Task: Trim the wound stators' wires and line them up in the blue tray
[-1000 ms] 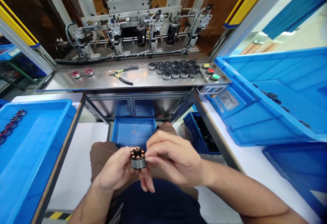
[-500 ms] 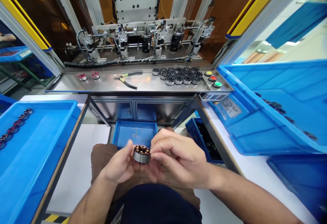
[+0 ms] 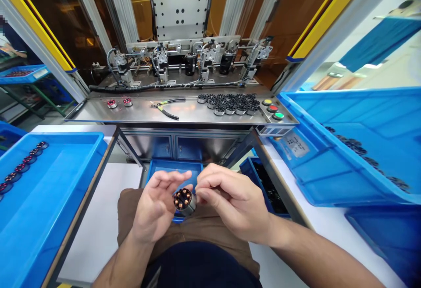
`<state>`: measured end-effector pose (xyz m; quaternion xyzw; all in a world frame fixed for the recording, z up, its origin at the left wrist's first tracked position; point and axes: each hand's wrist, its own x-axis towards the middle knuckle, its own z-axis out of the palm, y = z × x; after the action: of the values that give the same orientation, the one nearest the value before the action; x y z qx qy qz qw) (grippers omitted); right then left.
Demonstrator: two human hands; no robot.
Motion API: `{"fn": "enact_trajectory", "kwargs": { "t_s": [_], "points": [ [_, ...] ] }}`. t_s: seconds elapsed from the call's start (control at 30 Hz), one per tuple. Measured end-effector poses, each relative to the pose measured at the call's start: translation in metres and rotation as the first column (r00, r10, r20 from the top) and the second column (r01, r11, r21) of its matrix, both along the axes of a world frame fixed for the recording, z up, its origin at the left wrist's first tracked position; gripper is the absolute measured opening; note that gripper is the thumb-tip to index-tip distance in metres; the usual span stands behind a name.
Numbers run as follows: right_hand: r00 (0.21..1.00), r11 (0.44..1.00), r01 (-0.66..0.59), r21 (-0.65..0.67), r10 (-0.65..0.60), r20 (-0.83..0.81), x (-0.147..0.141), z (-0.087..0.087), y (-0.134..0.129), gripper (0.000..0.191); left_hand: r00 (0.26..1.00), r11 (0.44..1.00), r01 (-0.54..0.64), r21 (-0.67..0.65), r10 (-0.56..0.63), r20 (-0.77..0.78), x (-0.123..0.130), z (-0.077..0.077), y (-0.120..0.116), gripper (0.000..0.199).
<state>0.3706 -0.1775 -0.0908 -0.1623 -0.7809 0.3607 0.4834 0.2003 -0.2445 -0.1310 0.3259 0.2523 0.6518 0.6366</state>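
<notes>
A motor stator [image 3: 184, 202], a steel ring with copper windings, hangs tilted between my hands, its wound face towards me. My left hand [image 3: 154, 207] is open beside it, fingers stretched out and palm facing the ring; whether the palm touches it I cannot tell. My right hand [image 3: 235, 200] is closed in a pinch at the stator's upper right edge and seems to bear it there, perhaps by a lead wire too fine to see.
On the steel bench stand two red-wound stators [image 3: 127, 102], cutting pliers [image 3: 167, 107], a cluster of black stators [image 3: 230, 104] and push buttons [image 3: 272, 109]. Blue bins with parts flank me at left [image 3: 66, 147] and right [image 3: 329, 165]. A fixture machine [image 3: 184, 64] stands behind.
My left hand has let go of the stator and spread its fingers. The stator has tipped from upright to facing me. My right hand keeps its pinch. The camera view has shifted slightly.
</notes>
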Motion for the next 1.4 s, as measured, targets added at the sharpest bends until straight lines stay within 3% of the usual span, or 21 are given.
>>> {"fn": "enact_trajectory", "kwargs": {
  "t_s": [0.07,0.13,0.17,0.2,0.33,0.47,0.67,0.8,0.9,0.97,1.03,1.1,1.17,1.23,1.3,1.4],
  "points": [
    [0.998,0.997,-0.056,0.054,0.057,-0.014,0.001,0.001,0.002,0.012,0.974,0.966,0.226,-0.129,-0.227,0.009,-0.002,-0.003,0.002,0.047],
    [0.997,0.994,-0.079,0.081,0.081,-0.015,0.002,0.002,0.003,0.011,0.868,0.842,0.493,-0.217,-0.494,0.054,-0.003,-0.005,0.002,0.064],
    [0.997,0.993,-0.081,0.083,0.082,-0.011,0.003,0.002,0.004,0.012,0.825,0.798,0.561,-0.219,-0.56,0.071,-0.003,-0.006,0.002,0.064],
    [0.997,0.994,-0.072,0.083,0.072,-0.005,0.004,0.003,0.004,0.012,0.817,0.794,0.573,-0.203,-0.573,0.067,-0.003,-0.006,0.001,0.061],
    [0.998,0.996,0.059,0.064,-0.061,0.033,0.007,0.004,0.003,0.013,0.943,0.939,0.313,-0.143,-0.325,-0.074,0.0,-0.003,-0.003,0.036],
    [0.99,0.992,0.125,0.009,-0.125,0.063,0.005,0.003,0.0,0.015,0.971,0.996,0.074,-0.053,-0.084,-0.225,0.004,-0.001,-0.004,0.044],
    [0.997,0.997,0.079,-0.01,-0.079,-0.002,0.002,-0.001,0.001,0.014,0.904,0.954,-0.224,0.197,0.279,-0.323,0.009,-0.004,-0.001,0.036],
    [0.992,0.993,0.107,-0.04,-0.109,-0.062,0.0,-0.001,-0.003,0.013,0.862,0.932,-0.271,0.242,0.346,-0.369,0.006,-0.007,0.0,0.028],
    [0.988,0.958,0.128,-0.257,-0.146,-0.052,-0.003,-0.002,-0.011,0.017,0.877,0.938,-0.277,0.21,0.336,-0.344,0.002,-0.009,0.002,0.027],
    [0.997,0.86,0.016,-0.511,-0.054,-0.061,-0.006,-0.007,-0.017,0.024,0.892,0.944,-0.276,0.182,0.322,-0.316,-0.001,-0.009,0.004,0.026],
    [0.982,0.665,-0.178,-0.725,0.077,-0.171,-0.012,-0.016,-0.022,0.028,0.904,0.947,-0.27,0.174,0.312,-0.292,-0.003,-0.01,0.006,0.024],
    [0.938,0.449,-0.346,-0.824,0.138,-0.318,-0.018,-0.026,-0.026,0.032,0.916,0.951,-0.253,0.176,0.294,-0.272,-0.004,-0.011,0.007,0.023],
    [0.898,0.297,-0.44,-0.848,0.144,-0.416,-0.022,-0.034,-0.028,0.035,0.927,0.953,-0.232,0.197,0.278,-0.251,-0.005,-0.012,0.009,0.023],
    [0.866,0.198,-0.499,-0.844,0.134,-0.481,-0.024,-0.039,-0.028,0.036,0.935,0.952,-0.214,0.22,0.265,-0.237,-0.005,-0.012,0.01,0.024],
    [0.826,0.138,-0.563,-0.815,0.126,-0.55,-0.024,-0.04,-0.028,0.043,0.935,0.95,-0.206,0.235,0.262,-0.239,-0.005,-0.012,0.009,0.025],
    [0.769,0.115,-0.637,-0.762,0.161,-0.619,-0.025,-0.041,-0.027,0.053,0.916,0.948,-0.203,0.246,0.272,-0.293,-0.005,-0.01,0.008,0.023]
  ]
}}
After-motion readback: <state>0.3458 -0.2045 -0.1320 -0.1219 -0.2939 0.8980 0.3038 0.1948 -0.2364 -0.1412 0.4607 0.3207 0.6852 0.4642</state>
